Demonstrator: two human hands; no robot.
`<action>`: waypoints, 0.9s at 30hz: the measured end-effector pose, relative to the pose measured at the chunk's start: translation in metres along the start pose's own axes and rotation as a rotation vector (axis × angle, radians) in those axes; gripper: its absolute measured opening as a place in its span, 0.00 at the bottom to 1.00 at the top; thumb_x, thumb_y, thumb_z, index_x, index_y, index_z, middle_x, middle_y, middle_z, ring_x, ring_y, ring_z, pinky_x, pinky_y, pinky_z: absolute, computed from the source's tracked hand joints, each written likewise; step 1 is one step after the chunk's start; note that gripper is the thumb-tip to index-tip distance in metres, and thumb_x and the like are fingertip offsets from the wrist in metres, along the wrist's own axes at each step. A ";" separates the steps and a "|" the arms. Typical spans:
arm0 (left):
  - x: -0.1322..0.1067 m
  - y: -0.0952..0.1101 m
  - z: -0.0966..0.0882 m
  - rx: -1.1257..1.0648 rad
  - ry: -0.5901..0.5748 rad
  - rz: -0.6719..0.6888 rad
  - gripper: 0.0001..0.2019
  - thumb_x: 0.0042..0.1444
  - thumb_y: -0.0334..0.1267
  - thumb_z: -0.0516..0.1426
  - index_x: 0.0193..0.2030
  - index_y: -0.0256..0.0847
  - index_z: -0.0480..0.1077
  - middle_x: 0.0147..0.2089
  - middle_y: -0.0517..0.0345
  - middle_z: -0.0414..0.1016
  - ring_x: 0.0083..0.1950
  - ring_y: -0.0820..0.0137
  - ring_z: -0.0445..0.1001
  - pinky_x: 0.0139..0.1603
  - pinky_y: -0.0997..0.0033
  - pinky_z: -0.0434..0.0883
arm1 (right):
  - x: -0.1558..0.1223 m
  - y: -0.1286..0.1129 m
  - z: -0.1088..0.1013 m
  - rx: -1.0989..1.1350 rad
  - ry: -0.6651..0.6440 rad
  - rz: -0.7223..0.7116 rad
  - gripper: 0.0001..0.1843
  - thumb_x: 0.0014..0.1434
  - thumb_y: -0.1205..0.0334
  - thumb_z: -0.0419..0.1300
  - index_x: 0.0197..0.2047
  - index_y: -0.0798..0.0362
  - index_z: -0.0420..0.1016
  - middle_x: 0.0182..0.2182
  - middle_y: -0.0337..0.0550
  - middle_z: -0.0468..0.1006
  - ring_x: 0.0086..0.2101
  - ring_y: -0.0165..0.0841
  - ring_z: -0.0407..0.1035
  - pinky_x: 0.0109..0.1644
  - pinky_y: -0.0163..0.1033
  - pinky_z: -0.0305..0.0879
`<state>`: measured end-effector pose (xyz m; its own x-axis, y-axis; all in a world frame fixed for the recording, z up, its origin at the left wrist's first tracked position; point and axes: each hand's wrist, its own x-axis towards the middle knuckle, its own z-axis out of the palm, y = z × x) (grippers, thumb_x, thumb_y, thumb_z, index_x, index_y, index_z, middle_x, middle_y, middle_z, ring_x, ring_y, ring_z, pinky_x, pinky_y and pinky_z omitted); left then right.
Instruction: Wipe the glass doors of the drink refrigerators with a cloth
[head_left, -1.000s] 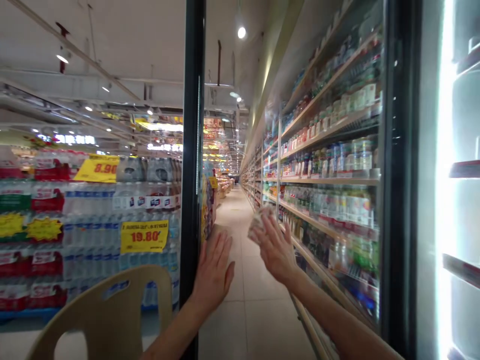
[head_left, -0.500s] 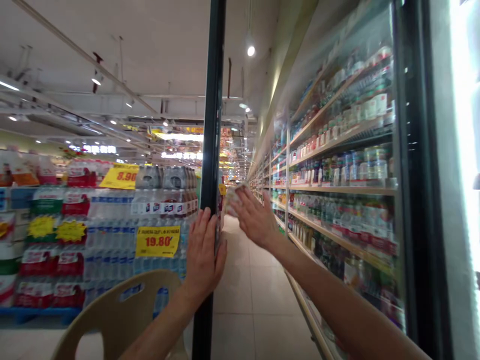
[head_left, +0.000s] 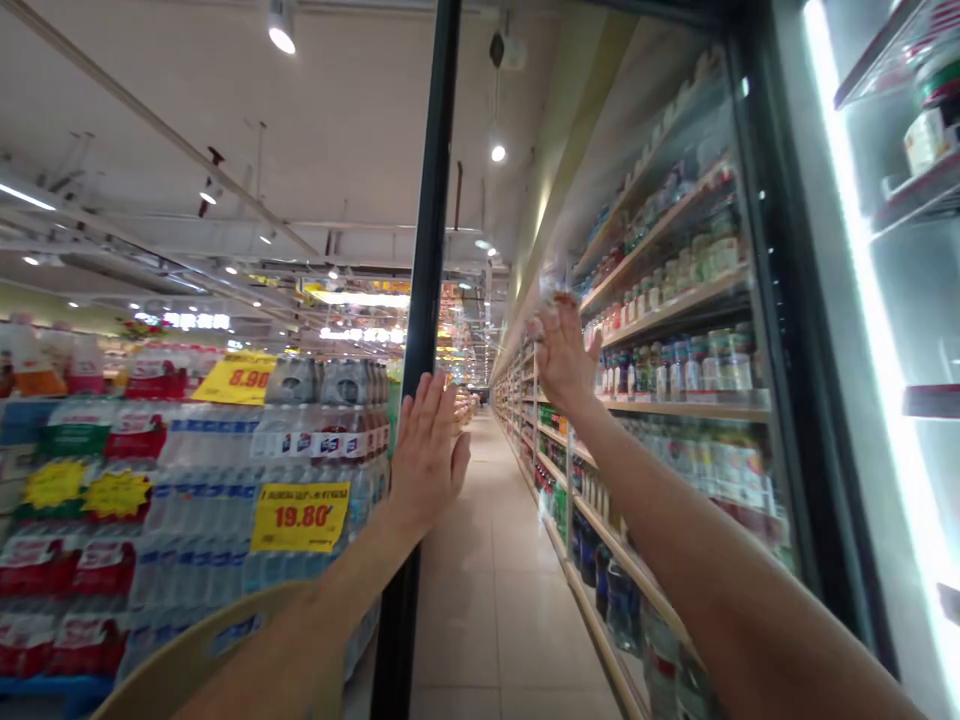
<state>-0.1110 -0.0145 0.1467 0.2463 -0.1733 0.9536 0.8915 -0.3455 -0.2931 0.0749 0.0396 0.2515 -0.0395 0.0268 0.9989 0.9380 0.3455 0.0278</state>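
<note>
My left hand (head_left: pixel 427 455) lies flat and open, fingers stretched upward, against the black edge frame (head_left: pixel 433 200) of an open glass cooler door (head_left: pixel 675 130). My right hand (head_left: pixel 562 350) reaches higher and presses a small crumpled whitish cloth (head_left: pixel 553 288) onto the inner face of the glass. Only a bit of the cloth shows above my fingertips. Through the glass I see an aisle of shelves with bottles and jars.
A lit cooler interior (head_left: pixel 900 330) with shelves stands at the far right. The curved back of a beige plastic chair (head_left: pixel 187 660) sits low on the left. Stacked packs of bottled water (head_left: pixel 300 400) with yellow price signs (head_left: pixel 300 515) fill the left side. A tiled aisle (head_left: pixel 487 600) runs ahead.
My right hand has swept the cloth up the glass from waist height to head height. My left hand slid up the door frame, and my view tilted upward.
</note>
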 end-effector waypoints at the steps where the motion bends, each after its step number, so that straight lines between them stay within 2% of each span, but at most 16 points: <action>1: 0.006 0.001 0.003 0.003 0.001 0.005 0.31 0.60 0.34 0.47 0.68 0.38 0.38 0.69 0.42 0.49 0.71 0.63 0.41 0.67 0.53 0.49 | 0.000 0.005 -0.001 -0.013 0.021 0.055 0.25 0.63 0.63 0.42 0.62 0.52 0.56 0.64 0.52 0.53 0.63 0.46 0.47 0.62 0.65 0.39; 2: 0.012 0.003 0.006 0.009 0.002 0.009 0.31 0.60 0.34 0.47 0.68 0.37 0.39 0.68 0.41 0.50 0.71 0.63 0.41 0.67 0.53 0.49 | -0.003 0.008 -0.003 -0.027 0.016 0.050 0.25 0.63 0.63 0.42 0.62 0.51 0.57 0.64 0.51 0.53 0.63 0.45 0.47 0.62 0.65 0.40; 3: 0.018 0.004 0.010 0.017 0.005 0.009 0.30 0.60 0.34 0.47 0.68 0.36 0.41 0.68 0.40 0.50 0.71 0.63 0.41 0.67 0.53 0.49 | -0.007 0.010 -0.004 -0.039 -0.015 -0.021 0.24 0.62 0.63 0.43 0.62 0.49 0.57 0.64 0.49 0.54 0.63 0.43 0.47 0.63 0.64 0.40; 6: 0.036 0.007 0.022 0.044 -0.003 0.010 0.28 0.60 0.34 0.47 0.67 0.33 0.44 0.68 0.39 0.50 0.71 0.62 0.41 0.67 0.54 0.48 | -0.015 0.021 -0.008 -0.058 -0.140 -0.340 0.24 0.61 0.62 0.45 0.61 0.42 0.57 0.64 0.42 0.55 0.64 0.37 0.47 0.64 0.60 0.41; 7: 0.042 0.009 0.025 0.053 -0.012 0.012 0.28 0.60 0.35 0.47 0.66 0.33 0.44 0.68 0.39 0.50 0.71 0.62 0.41 0.67 0.54 0.49 | -0.015 0.029 -0.010 -0.064 -0.138 -0.338 0.25 0.61 0.62 0.45 0.61 0.42 0.57 0.65 0.42 0.55 0.63 0.36 0.47 0.64 0.60 0.42; 8: 0.047 0.010 0.029 0.060 -0.023 0.013 0.28 0.60 0.35 0.47 0.66 0.33 0.45 0.68 0.40 0.50 0.71 0.62 0.40 0.67 0.54 0.49 | -0.013 0.039 -0.013 -0.073 -0.105 -0.253 0.25 0.61 0.62 0.45 0.62 0.42 0.56 0.65 0.43 0.54 0.63 0.37 0.48 0.63 0.61 0.42; 11: 0.059 0.015 0.040 0.078 -0.065 0.007 0.28 0.60 0.37 0.47 0.66 0.33 0.46 0.68 0.42 0.49 0.70 0.61 0.42 0.67 0.53 0.49 | -0.010 0.074 -0.022 -0.111 0.038 0.167 0.25 0.61 0.61 0.43 0.62 0.48 0.56 0.65 0.50 0.54 0.62 0.42 0.50 0.61 0.64 0.45; 12: 0.062 0.018 0.044 0.081 -0.083 0.005 0.28 0.60 0.37 0.47 0.66 0.33 0.46 0.68 0.42 0.49 0.70 0.60 0.43 0.66 0.53 0.50 | -0.011 0.084 -0.025 -0.122 0.050 0.216 0.26 0.61 0.61 0.42 0.62 0.49 0.56 0.65 0.52 0.53 0.62 0.43 0.50 0.60 0.65 0.45; 13: 0.064 0.022 0.048 0.084 -0.100 0.008 0.28 0.60 0.38 0.47 0.66 0.32 0.47 0.69 0.42 0.49 0.70 0.60 0.43 0.66 0.52 0.50 | -0.014 0.092 -0.028 -0.129 0.032 0.191 0.26 0.62 0.61 0.42 0.63 0.50 0.56 0.65 0.52 0.53 0.62 0.43 0.50 0.61 0.64 0.45; 16: 0.069 0.034 0.059 0.089 -0.147 0.031 0.27 0.60 0.41 0.47 0.65 0.31 0.50 0.69 0.43 0.49 0.70 0.59 0.44 0.66 0.51 0.49 | -0.031 0.111 -0.033 -0.121 -0.096 -0.066 0.25 0.61 0.60 0.44 0.62 0.45 0.58 0.65 0.45 0.53 0.63 0.39 0.49 0.64 0.59 0.43; 17: 0.070 0.038 0.063 0.092 -0.162 0.036 0.27 0.61 0.42 0.47 0.64 0.31 0.51 0.68 0.43 0.49 0.70 0.59 0.44 0.67 0.51 0.49 | -0.037 0.117 -0.034 -0.114 -0.106 -0.074 0.25 0.61 0.60 0.45 0.61 0.43 0.58 0.65 0.43 0.54 0.63 0.38 0.50 0.64 0.58 0.42; 18: 0.069 0.042 0.066 0.096 -0.178 0.037 0.27 0.61 0.42 0.47 0.64 0.31 0.51 0.68 0.43 0.50 0.70 0.59 0.45 0.67 0.51 0.48 | -0.042 0.125 -0.036 -0.111 -0.083 -0.008 0.25 0.61 0.60 0.45 0.61 0.44 0.58 0.65 0.44 0.54 0.62 0.38 0.50 0.64 0.58 0.42; 21: 0.064 0.052 0.073 0.110 -0.237 0.031 0.27 0.61 0.43 0.46 0.64 0.30 0.52 0.68 0.44 0.50 0.70 0.59 0.45 0.67 0.52 0.48 | -0.052 0.145 -0.039 -0.123 0.063 0.338 0.27 0.62 0.60 0.41 0.64 0.53 0.55 0.64 0.58 0.53 0.62 0.45 0.50 0.61 0.64 0.42; 22: 0.062 0.055 0.075 0.112 -0.252 0.035 0.27 0.61 0.43 0.46 0.64 0.31 0.52 0.68 0.44 0.50 0.70 0.59 0.46 0.67 0.52 0.47 | -0.054 0.149 -0.039 -0.128 0.092 0.405 0.27 0.62 0.60 0.41 0.64 0.54 0.54 0.64 0.59 0.53 0.62 0.46 0.50 0.61 0.65 0.43; 24: 0.058 0.059 0.079 0.110 -0.259 0.054 0.27 0.61 0.43 0.46 0.65 0.32 0.51 0.68 0.45 0.50 0.70 0.60 0.46 0.67 0.53 0.47 | -0.057 0.153 -0.039 -0.131 0.065 0.339 0.26 0.62 0.60 0.42 0.63 0.52 0.56 0.64 0.56 0.54 0.62 0.45 0.50 0.62 0.64 0.44; 27: 0.055 0.063 0.083 0.101 -0.233 0.072 0.28 0.61 0.44 0.46 0.65 0.31 0.50 0.68 0.45 0.50 0.69 0.60 0.46 0.67 0.54 0.46 | -0.061 0.162 -0.042 -0.111 -0.074 0.033 0.24 0.61 0.59 0.44 0.61 0.45 0.59 0.64 0.45 0.56 0.63 0.38 0.50 0.65 0.58 0.41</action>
<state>-0.0097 0.0309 0.1861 0.3812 0.0274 0.9241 0.8990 -0.2444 -0.3636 0.2436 0.0544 0.1971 -0.0297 0.1065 0.9939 0.9713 0.2380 0.0036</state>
